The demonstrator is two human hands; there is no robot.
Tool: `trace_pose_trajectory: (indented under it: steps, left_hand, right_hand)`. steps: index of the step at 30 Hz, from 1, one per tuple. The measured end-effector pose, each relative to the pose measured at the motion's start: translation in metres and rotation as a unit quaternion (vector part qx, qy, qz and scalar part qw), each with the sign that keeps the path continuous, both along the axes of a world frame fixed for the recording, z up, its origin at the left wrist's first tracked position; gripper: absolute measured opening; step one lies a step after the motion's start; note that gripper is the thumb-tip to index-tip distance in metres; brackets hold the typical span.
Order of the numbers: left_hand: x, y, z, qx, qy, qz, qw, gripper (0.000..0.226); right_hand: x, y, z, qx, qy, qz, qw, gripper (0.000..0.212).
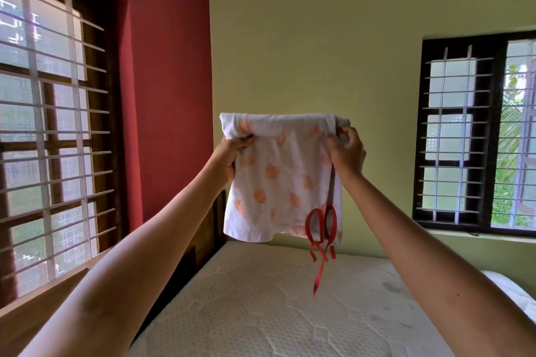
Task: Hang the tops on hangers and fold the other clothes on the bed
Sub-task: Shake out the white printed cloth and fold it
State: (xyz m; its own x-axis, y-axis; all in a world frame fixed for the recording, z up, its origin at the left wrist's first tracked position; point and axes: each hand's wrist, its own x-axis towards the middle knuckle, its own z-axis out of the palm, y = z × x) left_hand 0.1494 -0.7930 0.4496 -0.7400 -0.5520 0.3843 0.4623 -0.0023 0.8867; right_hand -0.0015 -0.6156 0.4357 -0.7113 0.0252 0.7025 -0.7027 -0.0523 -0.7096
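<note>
- White cotton garment [278,177] with faded orange prints hangs in the air above the head end of the bed [275,304], touching nothing below.
- Left hand [229,153] grips its upper left edge, fingers curled into the cloth.
- Right hand [346,151] pinches the upper right edge.
- Red drawstring [320,238] dangles from the lower right hem.
- Barred windows [475,136] flank the corner.

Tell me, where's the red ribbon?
The red ribbon dangles from the white cloth's lower right edge, below the right hand, above the bed.
</note>
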Motion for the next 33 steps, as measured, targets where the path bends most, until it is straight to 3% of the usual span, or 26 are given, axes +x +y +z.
trace_pose_trajectory:
  steps: [5,9,12,17,25,27,29,31,33]
  left_hand:
    - [0.005,-0.002,0.006,-0.020,-0.011,0.007,1.000,0.043]
    - [0.008,-0.002,0.009,-0.056,-0.006,-0.008,0.998,0.047]
    - [0.015,-0.002,0.011,-0.070,-0.022,-0.033,0.997,0.045]
    - [0.027,-0.017,0.007,-0.030,-0.079,-0.044,0.996,0.036]
    - [0.026,-0.021,0.007,-0.024,-0.068,-0.033,0.997,0.044]
    - [0.024,-0.025,0.006,-0.038,-0.061,0.012,0.997,0.053]
    - [0.019,-0.029,0.003,-0.018,-0.062,0.071,0.995,0.039]
    - [0.014,-0.029,0.000,0.014,-0.085,0.104,0.991,0.022]
    - [0.010,-0.028,0.000,0.040,-0.103,0.123,0.986,0.023]
  right_hand:
    - [-0.001,0.000,-0.001,0.026,0.049,0.036,0.998,0.027]
    - [-0.003,-0.003,0.006,-0.064,-0.088,0.222,0.969,0.015]
    - [-0.009,-0.001,0.013,-0.109,-0.156,0.266,0.945,0.020]
    - [-0.016,0.015,0.027,-0.067,-0.155,0.370,0.913,0.027]
    - [-0.020,0.012,0.018,0.013,-0.183,0.281,0.942,0.024]
    - [-0.023,0.010,0.012,0.053,-0.157,0.209,0.964,0.020]
    - [-0.022,0.009,0.007,0.072,-0.100,0.109,0.986,0.013]
    - [-0.016,0.010,0.002,0.108,-0.028,0.055,0.992,0.019]
    - [-0.005,0.010,0.001,0.133,-0.005,0.036,0.990,0.029]
